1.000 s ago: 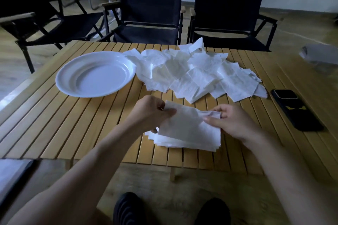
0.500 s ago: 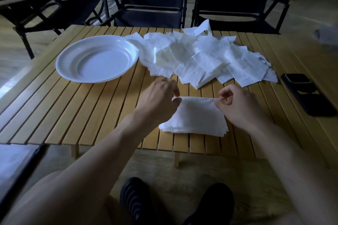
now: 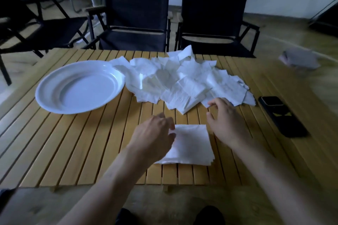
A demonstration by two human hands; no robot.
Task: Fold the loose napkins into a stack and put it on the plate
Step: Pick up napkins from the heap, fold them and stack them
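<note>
A neat stack of folded white napkins (image 3: 192, 144) lies flat near the table's front edge. My left hand (image 3: 155, 133) hovers over the stack's left side with relaxed fingers and holds nothing. My right hand (image 3: 226, 120) is stretched beyond the stack, its fingertips at the near edge of the pile of loose white napkins (image 3: 182, 80) that spreads across the table's middle. Whether those fingertips touch a napkin is unclear. The white plate (image 3: 47, 95) sits at the left with nothing on it.
A black phone (image 3: 281, 115) lies on the slatted wooden table (image 3: 73, 148) at the right. Two dark folding chairs (image 3: 137, 14) stand behind the far edge, another at the left. My shoes show below the front edge.
Both hands have let go of the top napkin, which now lies flat on the stack. My right hand has moved forward to the loose pile; the left has lifted off slightly.
</note>
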